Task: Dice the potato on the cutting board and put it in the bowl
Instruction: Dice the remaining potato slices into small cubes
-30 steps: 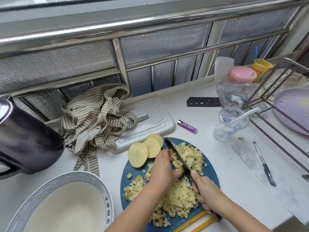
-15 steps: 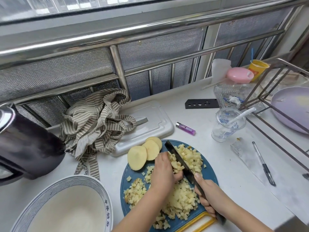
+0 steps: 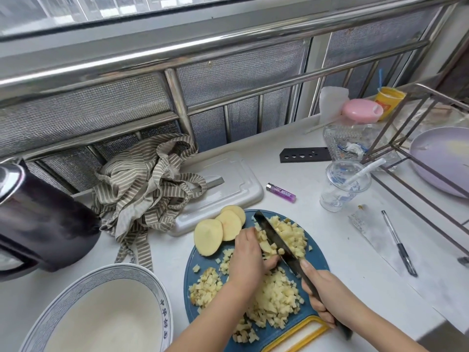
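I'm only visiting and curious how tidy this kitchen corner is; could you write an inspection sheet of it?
Surface: white counter carrying a blue cutting board.
Job's things: diced potato heaped on the board; three potato slices uncut at its far left; bowl empty.
Clutter: kettle, striped cloth, white board, lighter, plastic cup, pen, purple plate.
Hands: left hand holds a potato piece; right hand grips the knife, blade on that piece.
Cables: nothing seen.
Surroundings: metal railing behind, wire rack at right.

One head-worn wide-angle view, facing forward and down, close above the cutting board [image 3: 314,260]
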